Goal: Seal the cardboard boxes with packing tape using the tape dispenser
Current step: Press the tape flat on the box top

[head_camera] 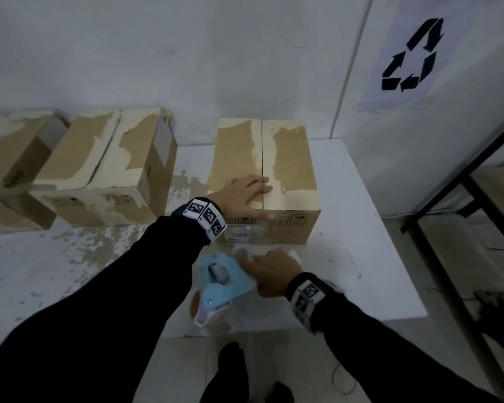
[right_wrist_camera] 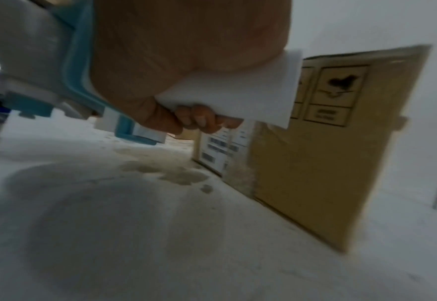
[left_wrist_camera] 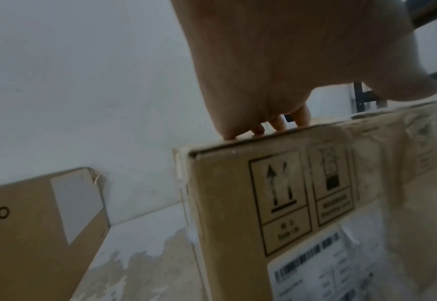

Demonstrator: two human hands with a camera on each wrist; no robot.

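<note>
A closed cardboard box [head_camera: 285, 158] stands on the white table [head_camera: 370, 257], its two top flaps meeting at a centre seam. My left hand [head_camera: 245, 193] lies flat on the near part of its top, fingers straight across the seam; in the left wrist view the fingertips [left_wrist_camera: 279, 126] press the top edge of the box [left_wrist_camera: 263, 203]. Just in front of the box, my right hand [head_camera: 274, 271] grips the white handle of the light-blue tape dispenser [head_camera: 218, 282], which lies low over the table. In the right wrist view the fingers [right_wrist_camera: 199, 120] curl round the handle of the dispenser [right_wrist_camera: 80, 67].
Two more cardboard boxes [head_camera: 111, 170] [head_camera: 9, 158] with torn top paper stand in a row to the left against the wall. A white panel with a recycling sign [head_camera: 413, 53] rises at the right. A black metal frame [head_camera: 448, 199] stands beyond the table's right edge.
</note>
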